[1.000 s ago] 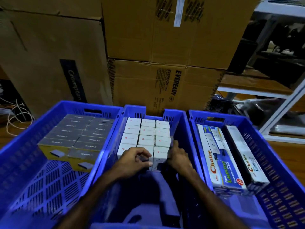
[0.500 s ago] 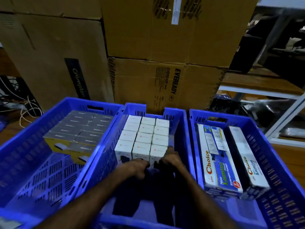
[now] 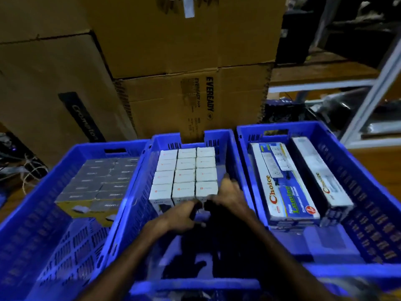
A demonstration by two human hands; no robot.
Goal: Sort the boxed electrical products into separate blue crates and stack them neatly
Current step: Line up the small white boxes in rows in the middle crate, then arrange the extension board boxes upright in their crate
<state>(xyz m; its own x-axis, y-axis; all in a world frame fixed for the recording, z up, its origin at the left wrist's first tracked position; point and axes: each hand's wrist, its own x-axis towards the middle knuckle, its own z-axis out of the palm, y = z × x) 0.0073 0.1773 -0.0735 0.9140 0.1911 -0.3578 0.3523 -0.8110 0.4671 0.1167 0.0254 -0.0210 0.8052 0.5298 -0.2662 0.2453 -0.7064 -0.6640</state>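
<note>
Three crates stood side by side, all bright blue with slotted walls: the left crate, the middle crate and the right crate. The left one held grey-topped boxes with yellow fronts, the middle one white boxes bearing small red marks, and the right one long boxes in white and blue with red "Choice" lettering and green script. Behind them rose plain brown cartons, one printed in black with "EVEREADY", another carrying a black strip.

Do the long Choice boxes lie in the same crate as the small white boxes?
No: the long Choice boxes lie in the right crate, the small white boxes in the middle crate.
</note>
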